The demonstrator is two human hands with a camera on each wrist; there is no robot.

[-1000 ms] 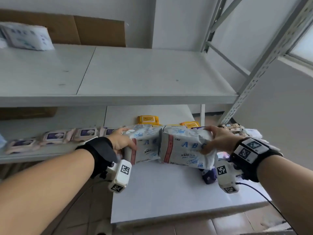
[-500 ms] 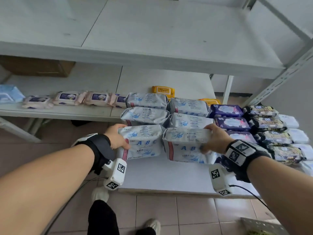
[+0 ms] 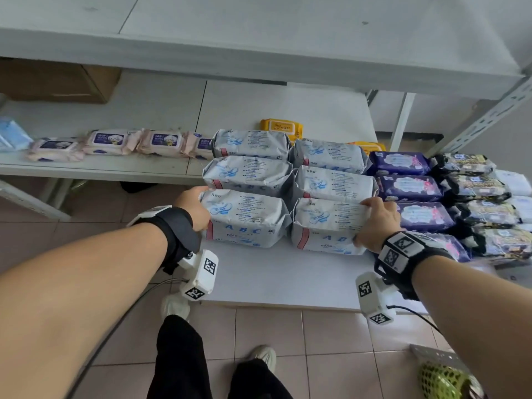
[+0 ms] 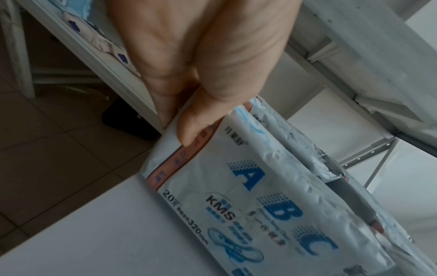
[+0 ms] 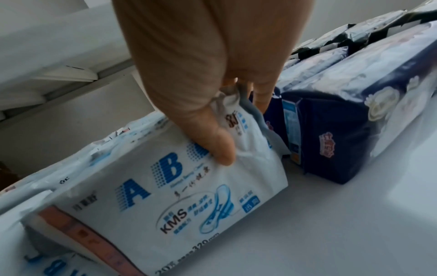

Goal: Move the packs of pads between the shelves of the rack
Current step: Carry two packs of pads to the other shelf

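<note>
Two white "ABC" pad packs stand side by side at the front of the lower shelf (image 3: 276,277). My left hand (image 3: 194,207) grips the left end of the left pack (image 3: 244,217), thumb on its pink stripe (image 4: 187,149). My right hand (image 3: 377,220) grips the right end of the right pack (image 3: 325,226), thumb on its front face (image 5: 220,147) and fingers behind. Both packs rest on the shelf, in front of two more rows of the same white packs (image 3: 250,172).
Dark blue packs (image 3: 408,185) and black patterned packs (image 3: 475,188) line up right of the white ones. Pink wipe packs (image 3: 109,142) lie on the left shelf, yellow packs (image 3: 280,128) behind. The upper shelf (image 3: 259,44) overhangs. My legs stand on tiled floor (image 3: 288,335) below.
Both hands brought the two white packs down onto the lower shelf, in front of the other rows. The head view tilted down from the upper shelf.
</note>
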